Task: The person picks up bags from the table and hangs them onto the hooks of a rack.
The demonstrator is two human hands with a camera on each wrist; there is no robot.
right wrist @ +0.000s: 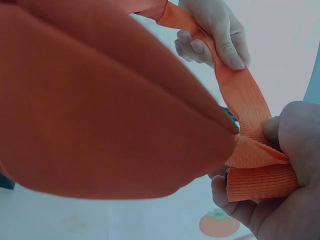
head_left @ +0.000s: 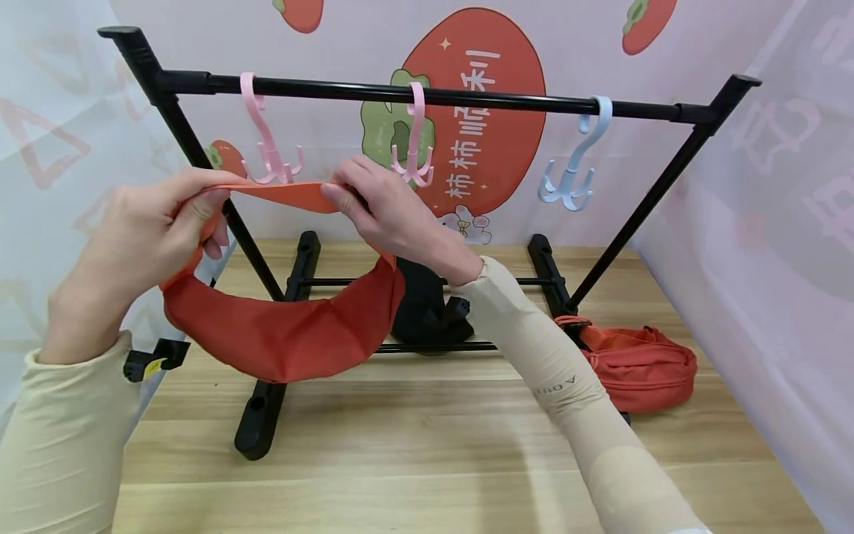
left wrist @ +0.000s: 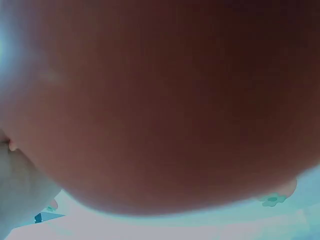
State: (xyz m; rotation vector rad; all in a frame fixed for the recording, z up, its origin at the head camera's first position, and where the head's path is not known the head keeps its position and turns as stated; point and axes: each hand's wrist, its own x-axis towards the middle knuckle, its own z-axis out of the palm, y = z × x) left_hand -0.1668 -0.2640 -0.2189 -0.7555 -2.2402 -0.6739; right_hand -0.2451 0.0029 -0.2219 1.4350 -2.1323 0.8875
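Observation:
An orange-red waist bag (head_left: 287,334) hangs in a curve below its orange webbing strap (head_left: 287,195), near the left end of a black rack. My left hand (head_left: 150,230) pinches the strap between thumb and fingers at one end of the stretch. At the other end my right hand (head_left: 394,208) grips it, and the right wrist view shows a folded length of strap (right wrist: 262,182) within those fingers. Just above the strap hangs a pink hook (head_left: 270,148). A blurred reddish-brown surface fills most of the left wrist view.
The rack's bar (head_left: 494,98) also carries a second pink hook (head_left: 415,141) and a light blue hook (head_left: 574,163). A black item (head_left: 423,308) lies at the rack's base. To the right, a red bag (head_left: 643,371) lies on the wooden surface (head_left: 400,445).

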